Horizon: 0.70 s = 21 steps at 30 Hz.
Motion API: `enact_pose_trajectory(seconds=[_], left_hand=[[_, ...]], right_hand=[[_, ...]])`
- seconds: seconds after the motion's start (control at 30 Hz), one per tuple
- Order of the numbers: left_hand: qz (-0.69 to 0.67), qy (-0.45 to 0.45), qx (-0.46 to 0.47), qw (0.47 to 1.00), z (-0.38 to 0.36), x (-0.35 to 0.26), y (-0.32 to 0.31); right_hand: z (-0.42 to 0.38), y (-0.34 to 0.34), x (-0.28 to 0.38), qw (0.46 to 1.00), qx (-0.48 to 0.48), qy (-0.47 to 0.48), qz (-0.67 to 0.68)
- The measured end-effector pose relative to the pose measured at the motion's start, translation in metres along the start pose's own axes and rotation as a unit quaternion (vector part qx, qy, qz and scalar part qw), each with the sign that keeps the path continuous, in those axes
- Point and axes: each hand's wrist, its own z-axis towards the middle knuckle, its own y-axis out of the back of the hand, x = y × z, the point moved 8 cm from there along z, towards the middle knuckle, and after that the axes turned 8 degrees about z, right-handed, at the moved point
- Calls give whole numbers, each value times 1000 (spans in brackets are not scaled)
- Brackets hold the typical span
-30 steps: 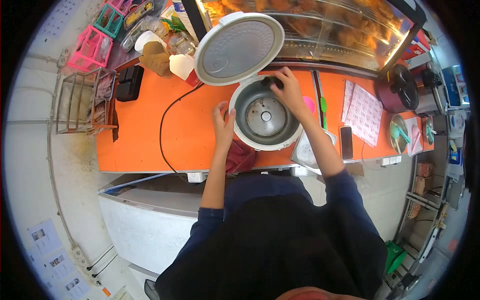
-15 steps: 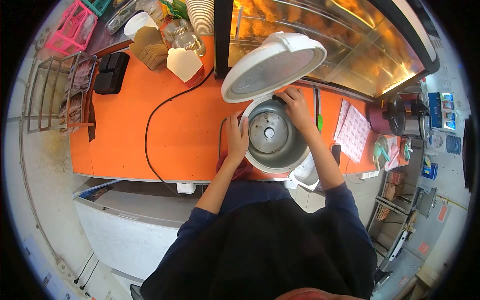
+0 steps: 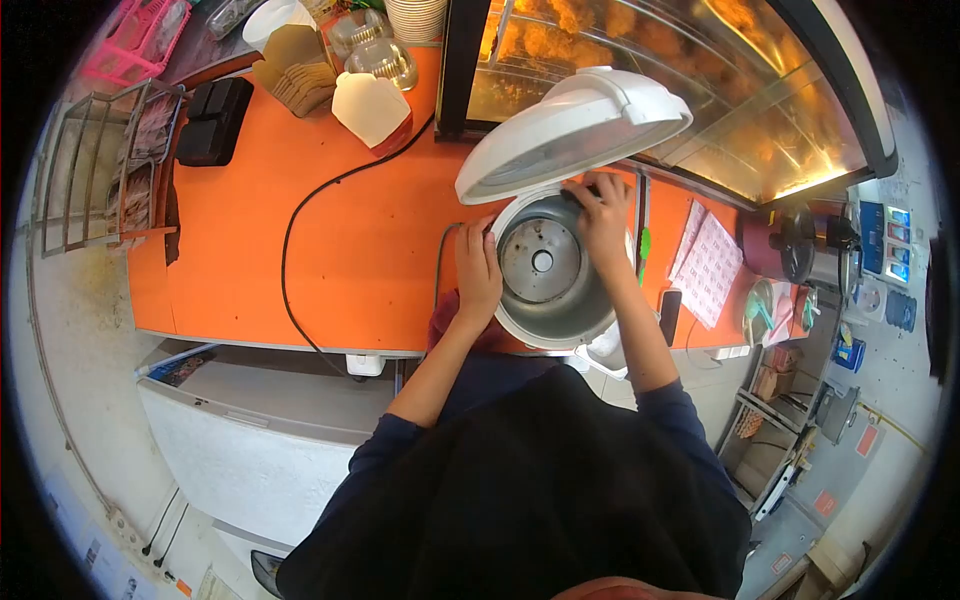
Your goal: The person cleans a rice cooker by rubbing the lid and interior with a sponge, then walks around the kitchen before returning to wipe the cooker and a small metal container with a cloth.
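A rice cooker (image 3: 553, 322) stands at the counter's front edge with its white lid (image 3: 560, 130) raised. Inside it, the metal heating plate (image 3: 540, 260) shows dark specks and a round centre; no inner pot is in it. My left hand (image 3: 478, 268) is closed against the cooker's left rim, steadying fingers on its outer side. At the far right part of the rim, just below the lid, my right hand (image 3: 603, 222) pinches a small dark thing (image 3: 573, 194), mostly hidden by the fingers. Dark red cloth (image 3: 445, 318) shows by my left wrist.
A lit glass display case (image 3: 660, 90) with fried food stands behind the lid. A black cable (image 3: 287, 240) curves across the orange counter (image 3: 380, 250). Paper boxes (image 3: 370, 108) and a wire rack (image 3: 100, 170) are at left; printed papers (image 3: 710, 265) and a phone (image 3: 669, 312) at right.
The view has shifted slightly. The lid has swung a little, showing less of its underside. My right hand stays at the rim with its fingers bent differently; my left hand keeps its place.
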Motion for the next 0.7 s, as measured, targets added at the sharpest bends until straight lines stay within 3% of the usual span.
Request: enact_pose_trajectory(seconds=[0.1,0.17,0.27,0.3,0.37,0.43,0.5,0.6,0.7], left_hand=[[0,-17,-21,1000,1,-5,-1],[11,-9,-11,1000,1,-6,2],[24,-14,-20,999,0,-5,4],[25,-12,-23,999,0,-3,4],[15,-14,-23,1000,-1,-3,2],[9,-14,-19,1000,1,-7,2],[6,-12,-13,1000,0,-5,1],[29,-4,-16,999,0,-1,2],[27,-24,-25,999,-1,-3,0]], right_hand=[[0,-16,45,997,-3,75,-28],[0,-15,52,996,-23,72,-44],[-9,7,14,995,-69,-33,-66],[-9,3,16,995,-68,-30,-64],[-13,-4,24,995,-90,8,-45],[-13,-23,61,994,-43,93,-29],[-13,-20,67,994,-48,91,-28],[-13,0,26,994,-98,-36,-43],[-10,-5,34,994,-104,-33,-18]])
